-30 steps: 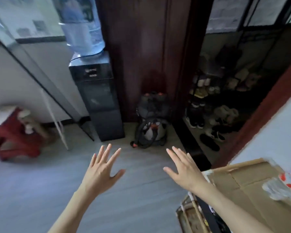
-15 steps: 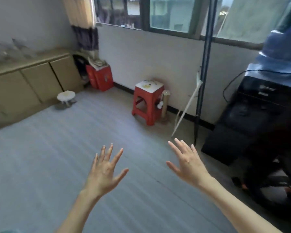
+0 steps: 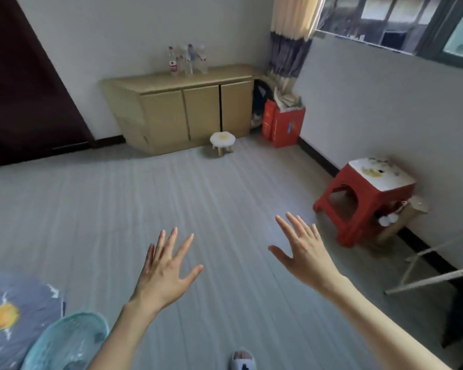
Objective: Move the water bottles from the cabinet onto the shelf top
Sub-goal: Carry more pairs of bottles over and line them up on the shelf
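Bare floor [image 3: 171,198] runs clear to the cabinet [image 3: 187,113] — only a small white stool [image 3: 222,143] before its doors, a red stool [image 3: 364,198] at the right wall.

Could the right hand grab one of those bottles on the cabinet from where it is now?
Probably not: the right hand is open over bare floor, and the bottles stand on the cabinet across the room.

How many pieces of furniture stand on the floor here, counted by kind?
Wooden cabinet: 1
Red stool: 1
Small white stool: 1
Total: 3
The water bottles on the cabinet top are too blurred to count.
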